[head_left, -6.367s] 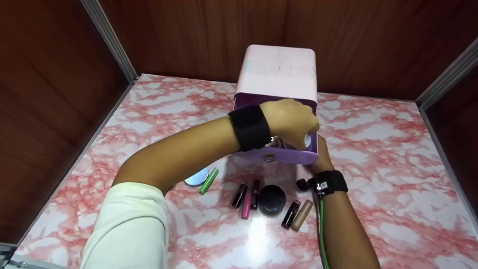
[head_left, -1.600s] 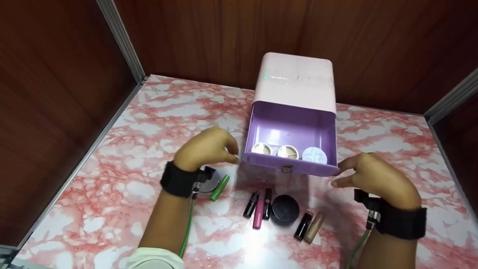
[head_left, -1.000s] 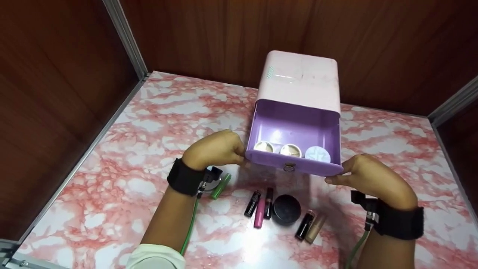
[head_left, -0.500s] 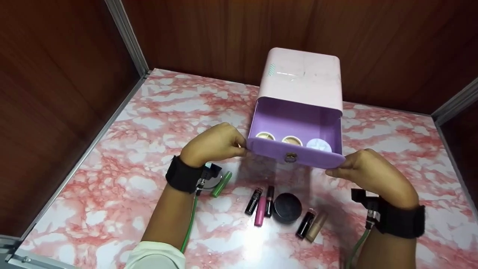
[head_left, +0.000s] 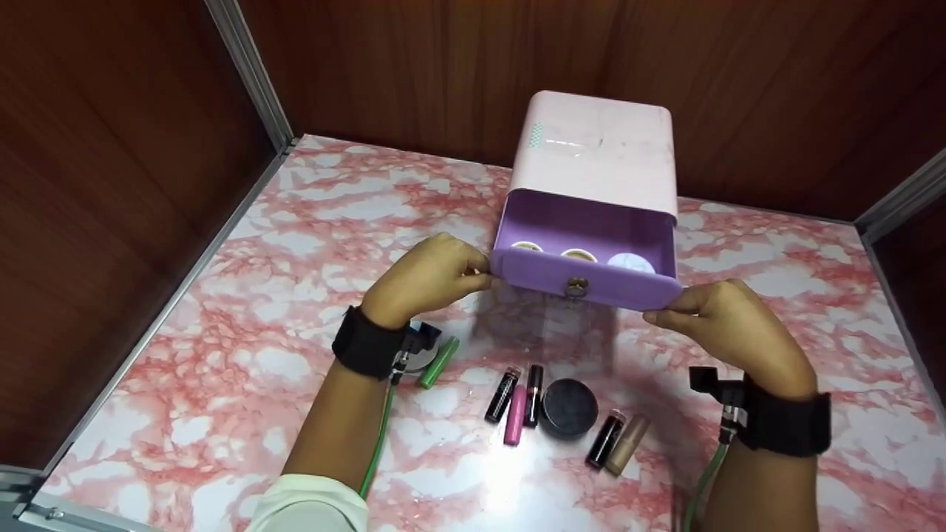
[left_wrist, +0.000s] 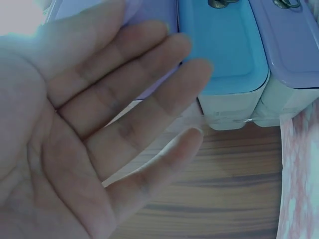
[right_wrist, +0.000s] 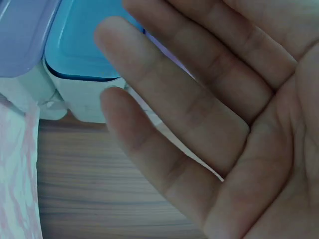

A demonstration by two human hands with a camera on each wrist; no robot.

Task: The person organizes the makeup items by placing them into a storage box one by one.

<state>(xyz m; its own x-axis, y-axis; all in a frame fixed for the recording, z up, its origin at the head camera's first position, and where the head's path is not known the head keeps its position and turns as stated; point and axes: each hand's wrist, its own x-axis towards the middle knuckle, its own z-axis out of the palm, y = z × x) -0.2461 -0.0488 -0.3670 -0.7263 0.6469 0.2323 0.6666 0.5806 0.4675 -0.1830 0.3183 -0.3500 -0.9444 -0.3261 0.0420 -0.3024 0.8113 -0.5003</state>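
In the head view a purple drawer (head_left: pixel 591 281) juts out of the top of a pink cabinet (head_left: pixel 595 151), its front tilted up. My left hand (head_left: pixel 429 279) pinches the drawer front's left corner between thumb and fingers. At the right corner my right hand (head_left: pixel 739 325) does the same. Inside, partly hidden behind the front, are two round jars, one on the left (head_left: pixel 527 246) and one in the middle (head_left: pixel 579 256), and a pale blue round lid (head_left: pixel 632 263) on the right. Both wrist views show the outer fingers extended; a blue drawer (left_wrist: pixel 224 47) shows beyond the left hand's.
On the marbled table in front lie dark tubes (head_left: pixel 503 395), a pink tube (head_left: pixel 516 416), a black round compact (head_left: pixel 569 408) and a tan tube (head_left: pixel 628 445). A green tube (head_left: pixel 440 363) lies beside a round case (head_left: pixel 421 358) near my left wrist. Wooden panels (head_left: pixel 443 66) enclose the table.
My left hand has left the drawer's inside, and both hands have taken hold of its front corners. The drawer front has risen and tilted, hiding more of the round containers.
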